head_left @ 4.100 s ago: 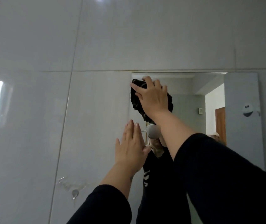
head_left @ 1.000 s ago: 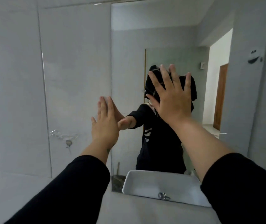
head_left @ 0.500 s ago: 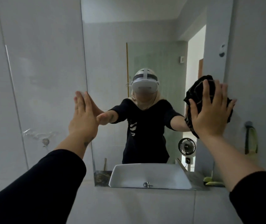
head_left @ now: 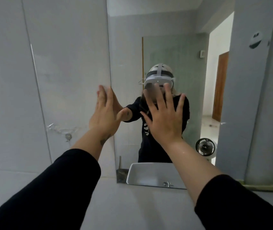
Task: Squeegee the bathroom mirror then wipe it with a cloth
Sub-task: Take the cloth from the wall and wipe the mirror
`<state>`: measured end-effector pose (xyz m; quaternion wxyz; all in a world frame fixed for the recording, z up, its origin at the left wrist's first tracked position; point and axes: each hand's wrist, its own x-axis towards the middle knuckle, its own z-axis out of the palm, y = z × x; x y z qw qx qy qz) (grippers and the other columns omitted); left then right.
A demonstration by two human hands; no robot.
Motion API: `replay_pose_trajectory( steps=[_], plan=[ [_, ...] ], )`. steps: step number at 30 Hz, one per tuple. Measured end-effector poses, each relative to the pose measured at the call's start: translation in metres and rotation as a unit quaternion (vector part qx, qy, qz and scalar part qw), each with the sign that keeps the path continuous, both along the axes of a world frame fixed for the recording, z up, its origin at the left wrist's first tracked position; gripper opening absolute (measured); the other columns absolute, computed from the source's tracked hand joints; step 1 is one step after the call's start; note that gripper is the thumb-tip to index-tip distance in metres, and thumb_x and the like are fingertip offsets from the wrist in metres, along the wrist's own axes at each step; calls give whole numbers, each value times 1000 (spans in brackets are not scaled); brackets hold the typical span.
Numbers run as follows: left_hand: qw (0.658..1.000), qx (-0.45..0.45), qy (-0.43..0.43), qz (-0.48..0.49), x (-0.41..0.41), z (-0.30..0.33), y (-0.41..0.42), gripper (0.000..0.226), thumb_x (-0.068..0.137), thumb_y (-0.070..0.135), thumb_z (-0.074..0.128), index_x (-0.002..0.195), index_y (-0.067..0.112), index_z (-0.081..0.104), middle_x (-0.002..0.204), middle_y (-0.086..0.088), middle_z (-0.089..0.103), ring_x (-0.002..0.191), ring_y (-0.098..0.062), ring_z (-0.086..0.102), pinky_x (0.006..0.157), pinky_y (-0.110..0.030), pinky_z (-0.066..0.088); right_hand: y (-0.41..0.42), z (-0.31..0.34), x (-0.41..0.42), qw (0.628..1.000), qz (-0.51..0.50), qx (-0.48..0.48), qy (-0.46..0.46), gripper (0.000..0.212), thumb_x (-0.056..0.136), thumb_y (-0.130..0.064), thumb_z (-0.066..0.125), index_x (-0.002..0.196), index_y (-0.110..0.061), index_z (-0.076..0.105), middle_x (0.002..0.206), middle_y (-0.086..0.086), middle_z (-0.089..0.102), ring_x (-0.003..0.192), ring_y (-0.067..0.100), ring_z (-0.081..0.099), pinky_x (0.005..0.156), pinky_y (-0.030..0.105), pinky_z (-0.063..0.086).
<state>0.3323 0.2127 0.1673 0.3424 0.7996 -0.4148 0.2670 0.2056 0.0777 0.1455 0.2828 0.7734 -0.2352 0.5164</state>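
The bathroom mirror (head_left: 174, 47) hangs on the grey tiled wall in front of me. My right hand (head_left: 164, 120) presses flat on the glass near its middle, fingers spread, over the black cloth (head_left: 185, 112). Only a dark edge of the cloth shows past my fingers, and it is hard to separate from the black shirt reflected behind it. My left hand (head_left: 105, 113) rests flat against the mirror's left edge with its fingers together and nothing in it. No squeegee is in view.
The mirror reflects a white sink (head_left: 149, 176), a small black fan (head_left: 204, 147) and an open doorway. A metal hook (head_left: 68, 136) sits on the tile to the left. A pale green object (head_left: 265, 185) lies at the mirror's lower right corner.
My right hand has swept the cloth from the mirror's right edge back left to its middle. Before that it came down from the top left corner. The left hand has stayed on the left edge.
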Motion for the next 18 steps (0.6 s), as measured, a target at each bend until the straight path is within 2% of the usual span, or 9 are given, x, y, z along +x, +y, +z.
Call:
replay_pose_trajectory(
  steps=[4,9,11,15,18],
  plan=[
    [999,0,-37,9,13,-28,19,75,95,55,28,150,22,-10,159,0,-22,146,-13,-15,120,-41,17,32,-3,42,998,22,-28,52,67,94,-54,40,151,-25,20,158,10,24,146,36,17,110,67,10],
    [999,34,13,16,22,-81,24,79,95,51,36,149,22,-15,156,2,-27,142,-10,-23,121,-45,10,46,-25,62,990,28,-56,123,68,91,-54,34,151,-25,21,158,10,22,146,37,16,110,65,4],
    [998,52,12,22,20,-92,22,79,96,48,38,149,21,-15,155,0,-29,141,-12,-24,120,-46,7,43,-38,59,986,30,-70,149,68,91,-54,32,152,-25,20,158,10,22,146,37,16,111,66,7],
    [996,85,-1,39,14,-100,19,78,98,42,39,149,21,-15,155,-7,-30,145,-21,-21,120,-49,8,29,-68,36,983,37,-82,159,64,95,-48,39,152,-28,20,158,9,24,146,35,18,111,66,17],
    [994,97,-2,54,13,-100,19,77,99,38,41,149,21,-15,155,-8,-31,145,-22,-21,119,-50,9,14,-78,13,985,21,-77,152,66,94,-47,43,152,-29,17,159,9,21,146,34,16,111,65,17]
  ],
)
